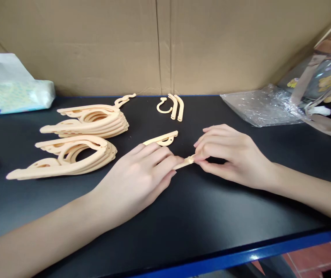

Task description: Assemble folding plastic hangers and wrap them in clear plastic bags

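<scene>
My left hand (145, 173) is wrapped over a cream plastic hanger piece (184, 163), fingers closed and palm down just above the table. My right hand (226, 156) pinches the piece's right end between thumb and fingertips. Beyond my left knuckles juts a cream arm with a small loop (162, 138); its join to the held piece is hidden under the hand. To the left lie two stacks of similar cream hangers, a nearer stack (96, 158) and a farther stack (107, 125).
Farther back on the black table (212, 227) lie a loose hook (162, 110), two curved strips (177, 108) and another small hook piece (124, 101). A clear plastic bag (255, 108) and a strapped container (325, 73) are at right, a tissue pack (17, 94) at left. Cardboard (96, 46) stands behind.
</scene>
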### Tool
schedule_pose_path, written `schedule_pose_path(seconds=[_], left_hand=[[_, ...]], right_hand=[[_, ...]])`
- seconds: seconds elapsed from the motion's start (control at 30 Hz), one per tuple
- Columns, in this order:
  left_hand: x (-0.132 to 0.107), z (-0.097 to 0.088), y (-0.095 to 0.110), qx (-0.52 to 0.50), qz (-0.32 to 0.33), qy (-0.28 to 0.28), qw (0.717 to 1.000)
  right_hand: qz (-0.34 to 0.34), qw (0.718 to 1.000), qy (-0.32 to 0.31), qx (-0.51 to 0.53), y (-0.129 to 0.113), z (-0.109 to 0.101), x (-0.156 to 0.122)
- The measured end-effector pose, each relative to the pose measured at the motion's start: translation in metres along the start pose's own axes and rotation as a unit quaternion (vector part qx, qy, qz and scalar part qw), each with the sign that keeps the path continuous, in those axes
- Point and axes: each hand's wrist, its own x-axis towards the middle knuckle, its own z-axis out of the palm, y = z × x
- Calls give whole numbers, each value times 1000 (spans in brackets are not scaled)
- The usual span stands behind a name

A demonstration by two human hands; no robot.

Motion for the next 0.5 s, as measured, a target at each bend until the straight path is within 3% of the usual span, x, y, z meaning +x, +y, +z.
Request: schedule_pose_path(seconds=[0.27,0.5], left_hand=[[3,-2,4,-52,-28,-11,998],[1,1,1,-29,19,-2,999]], right_hand=[[6,998,-16,65,-4,1,0],[22,991,-32,130,-4,0,-2]])
